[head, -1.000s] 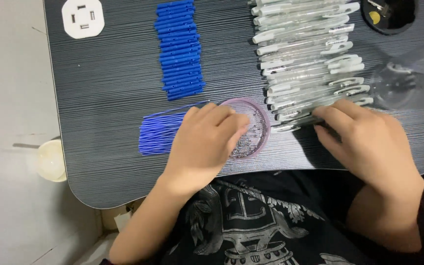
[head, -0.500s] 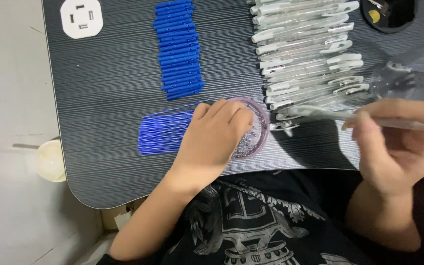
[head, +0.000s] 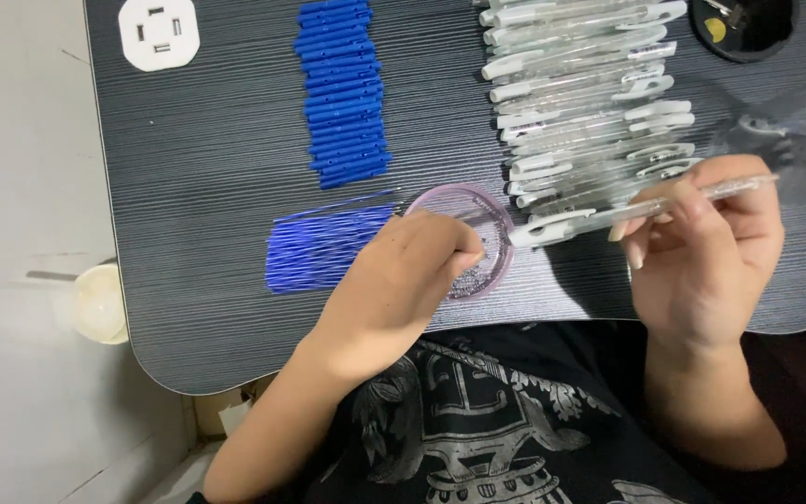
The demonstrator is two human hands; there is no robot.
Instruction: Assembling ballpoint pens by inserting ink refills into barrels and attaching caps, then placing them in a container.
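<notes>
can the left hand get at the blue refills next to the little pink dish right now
Probably yes. The left hand rests over the pink dish, and the blue refills lie right beside it on the dark table, uncovered, with nothing between them.

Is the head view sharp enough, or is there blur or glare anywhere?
Head view: evenly lit and mostly sharp; the clear plastic pen barrel in the right hand is crisp; the clear plastic bag at right looks hazy; the left hand shadows the small pink dish.
</notes>
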